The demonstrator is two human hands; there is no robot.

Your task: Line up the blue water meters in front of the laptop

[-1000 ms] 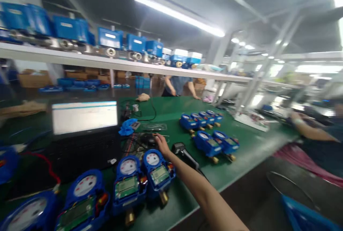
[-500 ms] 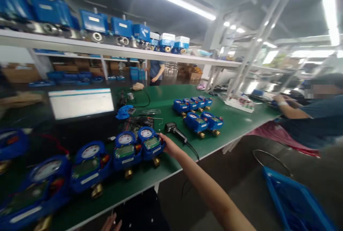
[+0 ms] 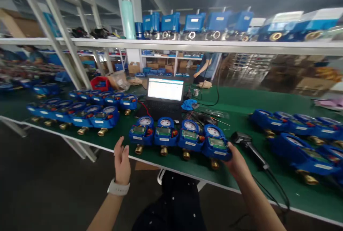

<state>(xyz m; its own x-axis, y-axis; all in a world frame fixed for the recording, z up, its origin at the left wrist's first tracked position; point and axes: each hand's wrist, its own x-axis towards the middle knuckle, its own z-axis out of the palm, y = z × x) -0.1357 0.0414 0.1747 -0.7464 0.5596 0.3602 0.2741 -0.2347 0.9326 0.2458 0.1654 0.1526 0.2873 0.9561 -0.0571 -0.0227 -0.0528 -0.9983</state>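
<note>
Four blue water meters with round dials, bare green circuit boards and brass fittings stand in a row before me. My right hand grips the right side of the rightmost water meter, thumb near its top edge; its other fingers are partly hidden. My left hand, a white watch on its wrist, is raised at the table's front edge. Its fingers are apart and hold nothing. Nearest to it is the leftmost water meter of the row. Between the end ones stand two more, including a water meter.
Behind the row sit a laptop and a blue cloth-like item. A corded barcode scanner lies right of my right hand. More meters stand left and right. A shelf spans above; a person stands beyond.
My view has swung left, bringing the left-hand meters into sight. My left hand has risen from the bottom edge to beside the row. My right hand stays at the same meter.
</note>
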